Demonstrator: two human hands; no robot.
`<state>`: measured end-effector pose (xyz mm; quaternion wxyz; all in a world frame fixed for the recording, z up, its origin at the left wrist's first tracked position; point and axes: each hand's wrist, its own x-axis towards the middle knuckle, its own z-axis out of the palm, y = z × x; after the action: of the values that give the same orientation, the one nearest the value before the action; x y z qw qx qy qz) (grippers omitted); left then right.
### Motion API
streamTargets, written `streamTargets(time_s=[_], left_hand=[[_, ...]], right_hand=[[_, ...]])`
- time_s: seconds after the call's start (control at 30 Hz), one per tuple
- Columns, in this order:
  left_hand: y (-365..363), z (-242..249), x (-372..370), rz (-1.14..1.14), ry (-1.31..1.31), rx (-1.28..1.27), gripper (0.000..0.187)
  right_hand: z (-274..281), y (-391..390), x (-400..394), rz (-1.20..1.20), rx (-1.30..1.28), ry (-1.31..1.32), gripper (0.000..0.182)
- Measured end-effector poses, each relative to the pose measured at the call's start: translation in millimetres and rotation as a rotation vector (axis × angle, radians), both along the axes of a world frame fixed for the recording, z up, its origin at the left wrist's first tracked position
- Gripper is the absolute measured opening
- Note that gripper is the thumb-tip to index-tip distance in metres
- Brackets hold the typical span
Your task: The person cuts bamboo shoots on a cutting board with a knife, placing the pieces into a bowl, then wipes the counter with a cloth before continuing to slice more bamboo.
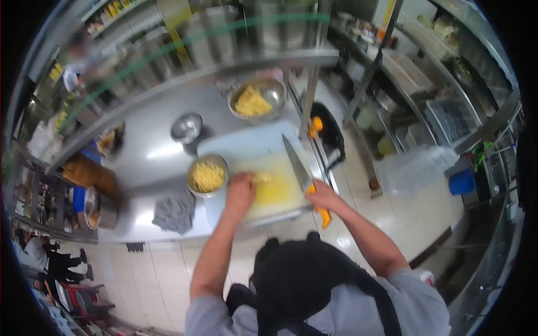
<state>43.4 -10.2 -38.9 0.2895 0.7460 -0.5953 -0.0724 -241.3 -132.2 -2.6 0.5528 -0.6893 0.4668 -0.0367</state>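
Observation:
My right hand (324,197) is wrapped round the yellow handle of a large kitchen knife (297,161). The blade points up and to the left over the right side of the cutting board (224,147). On the board, the fingers of my left hand (241,191) are curled at the left end of a pale yellow food piece (262,177), which is blurred. Yellow wet stains spread around it. Just left of my left hand, a metal bowl (192,189) holds chopped yellow pieces (208,176). Behind the board, a larger metal bowl (241,115) contains bigger yellow chunks (252,103).
A small metal bowl (186,128) and a crumpled grey cloth (174,211) lie on the steel table (147,154). A metal shelf rail (196,74) crosses above its far side. At right stands a black bin (330,126). Another person (75,61) is at far left.

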Motion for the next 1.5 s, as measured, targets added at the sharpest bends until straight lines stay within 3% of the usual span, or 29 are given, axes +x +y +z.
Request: streamTargets(time_s=[0.07, 0.17, 0.23, 0.37, 0.73, 1.17, 1.5], left_hand=[[4.2, 13.4, -6.0, -0.025, 0.019, -0.024, 0.029], [6.4, 16.2, -8.8, 0.000, 0.076, -0.039, 0.031], [7.9, 18.4, -10.7, 0.010, 0.078, -0.098, 0.032], [6.7, 10.6, -14.2, -0.043, 0.037, -0.241, 0.033], [-9.7, 8.1, -28.4, -0.107, 0.079, -0.214, 0.033], [-11.3, 8.4, -34.8, -0.294, 0.145, -0.144, 0.035], [-20.5, 7.9, -38.7, -0.297, 0.101, -0.165, 0.035]], right_hand=[[13.3, 11.4, -9.0, 0.001, -0.071, 0.024, 0.043], [55.9, 41.7, -16.5, -0.005, -0.206, 0.096, 0.031], [76.2, 56.1, -19.1, 0.177, -0.321, 0.216, 0.027], [71.7, 67.6, -23.9, 0.290, -0.434, 0.202, 0.025], [72.2, 64.4, -34.4, 0.416, -0.638, 0.316, 0.025], [55.2, 74.0, -39.4, 0.418, -0.461, 0.300, 0.028], [72.5, 80.2, -42.2, 0.419, -0.547, 0.349, 0.020]])
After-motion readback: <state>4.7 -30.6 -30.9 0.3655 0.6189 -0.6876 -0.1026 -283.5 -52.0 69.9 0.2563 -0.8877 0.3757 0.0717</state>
